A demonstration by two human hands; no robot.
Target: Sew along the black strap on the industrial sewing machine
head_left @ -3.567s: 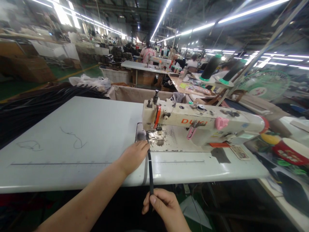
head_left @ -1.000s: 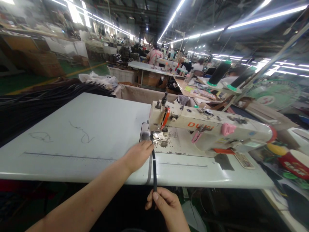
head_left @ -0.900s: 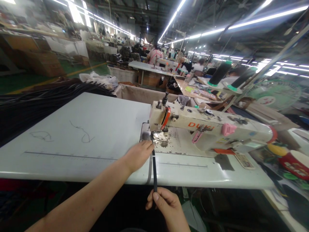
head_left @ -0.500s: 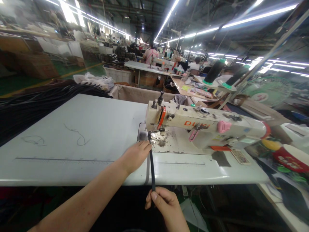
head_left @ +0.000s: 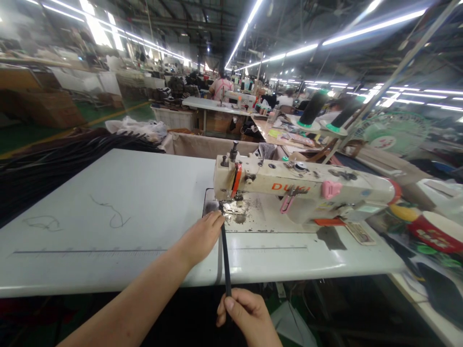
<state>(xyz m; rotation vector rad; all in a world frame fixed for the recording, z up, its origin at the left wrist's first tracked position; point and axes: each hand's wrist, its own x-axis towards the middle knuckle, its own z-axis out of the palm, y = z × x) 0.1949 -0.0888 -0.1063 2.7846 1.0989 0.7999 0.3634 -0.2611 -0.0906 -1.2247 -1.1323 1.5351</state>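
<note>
A narrow black strap (head_left: 226, 258) runs from the needle area of a white sewing machine (head_left: 267, 185) down over the front edge of the table. Close to the presser foot, my left hand (head_left: 206, 236) is closed on the strap, its fingertips beside the metal plate. Below the table edge, my right hand (head_left: 246, 311) pinches the strap between thumb and fingers. The strap is stretched fairly straight between both hands. Its far end under the machine head is hidden.
The white tabletop (head_left: 144, 193) carries loose threads and a printed ruler line. A heap of black straps (head_left: 72, 161) lies at the left. Thread cones (head_left: 314, 108) and a green fan (head_left: 392, 132) stand at the right. Other people sit at machines farther back.
The view has shifted slightly, so the table and machine sit a little lower and to the left. Both hands keep their hold on the strap, nearly unchanged relative to the machine.
</note>
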